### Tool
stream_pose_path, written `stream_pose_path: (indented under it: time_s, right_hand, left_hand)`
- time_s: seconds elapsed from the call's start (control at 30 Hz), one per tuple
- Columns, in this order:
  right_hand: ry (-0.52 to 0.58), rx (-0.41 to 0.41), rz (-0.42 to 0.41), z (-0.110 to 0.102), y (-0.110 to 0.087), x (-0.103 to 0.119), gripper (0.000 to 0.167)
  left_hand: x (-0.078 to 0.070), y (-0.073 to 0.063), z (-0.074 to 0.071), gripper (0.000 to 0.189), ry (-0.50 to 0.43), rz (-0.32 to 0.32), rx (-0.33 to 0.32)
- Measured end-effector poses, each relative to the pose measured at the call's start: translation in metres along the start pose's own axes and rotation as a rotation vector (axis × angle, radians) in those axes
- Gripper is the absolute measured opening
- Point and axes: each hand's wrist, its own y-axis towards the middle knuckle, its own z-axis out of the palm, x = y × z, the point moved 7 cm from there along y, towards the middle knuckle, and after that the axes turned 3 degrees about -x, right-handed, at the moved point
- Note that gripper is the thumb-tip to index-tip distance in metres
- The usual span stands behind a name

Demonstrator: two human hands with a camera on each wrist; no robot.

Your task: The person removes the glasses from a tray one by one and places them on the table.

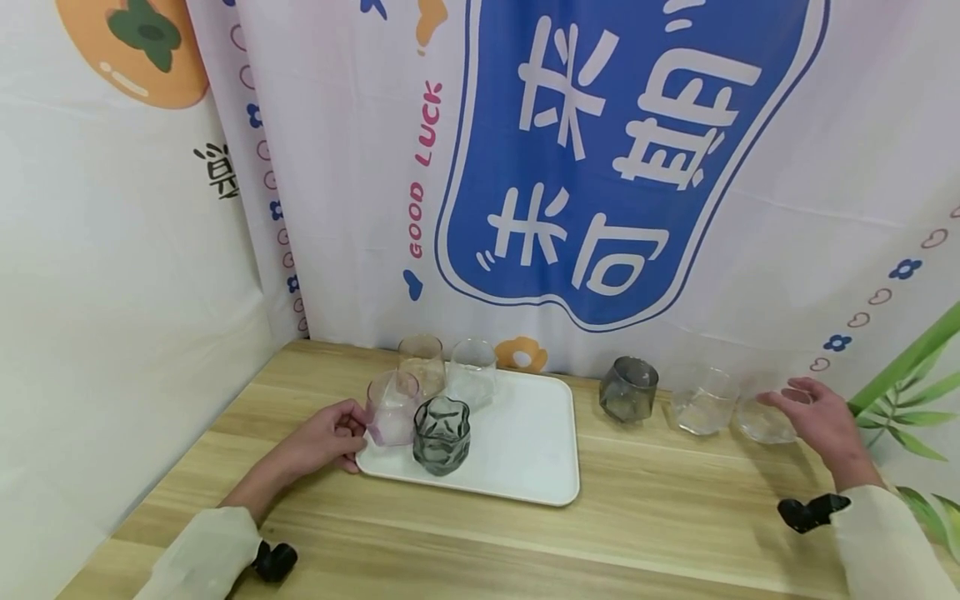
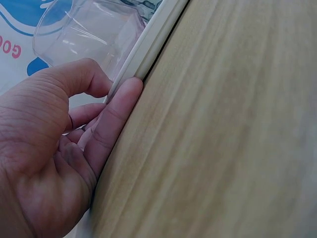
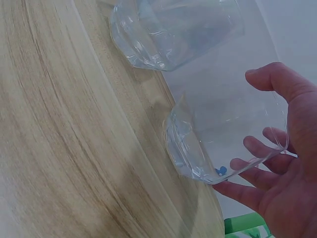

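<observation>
My left hand (image 1: 337, 433) pinches the near left corner of a white tray (image 1: 517, 467), thumb over the rim and fingers at its outer side. Beside that thumb stands a pinkish faceted glass (image 2: 96, 37). A dark green-grey wavy glass (image 1: 442, 446), an amber-tinted glass (image 1: 422, 367) and a clear glass (image 1: 471, 379) share the tray. At the table's far right, my right hand (image 1: 825, 421) reaches round another clear faceted glass (image 3: 198, 144) from its right. In the right wrist view, its fingers curl along one side of that glass, with the thumb (image 3: 272, 79) at the opposite side.
Between tray and right hand stand a smoky grey glass (image 1: 628, 392) and a clear glass (image 1: 703, 404), in a row along the back of the wooden table (image 1: 465, 550). Behind hangs a printed cloth (image 1: 360, 208). Green plant leaves (image 1: 911, 417) are at the right edge.
</observation>
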Motion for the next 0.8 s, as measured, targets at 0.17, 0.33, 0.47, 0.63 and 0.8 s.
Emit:
stream_pose_path:
  time_s: [0.17, 0.33, 0.47, 0.63, 0.8]
  right_hand:
    - [-0.005, 0.004, 0.003, 0.0016, -0.0005, 0.0004, 0.099]
    - [-0.009, 0.034, -0.004, 0.0033, -0.0003, 0.0009, 0.102]
    - [-0.018, 0.058, -0.010, 0.0044, 0.0000, -0.0003, 0.102]
    - [-0.016, 0.075, -0.027, 0.0051, 0.0012, 0.0002, 0.103]
    - [0.005, 0.062, -0.054, 0.0031, -0.0009, 0.0042, 0.105]
  left_hand:
    - [0.0005, -0.0002, -0.0005, 0.027, 0.002, -0.001, 0.001]
    - [0.0008, 0.0002, -0.0022, 0.028, 0.010, -0.013, -0.009]
    - [0.0016, 0.0010, -0.0025, 0.028, 0.016, -0.019, -0.010]
    - [0.0027, 0.0018, -0.0028, 0.028, 0.030, -0.019, -0.012]
    - [0.0023, 0.0020, -0.0025, 0.029, 0.022, -0.022, -0.016]
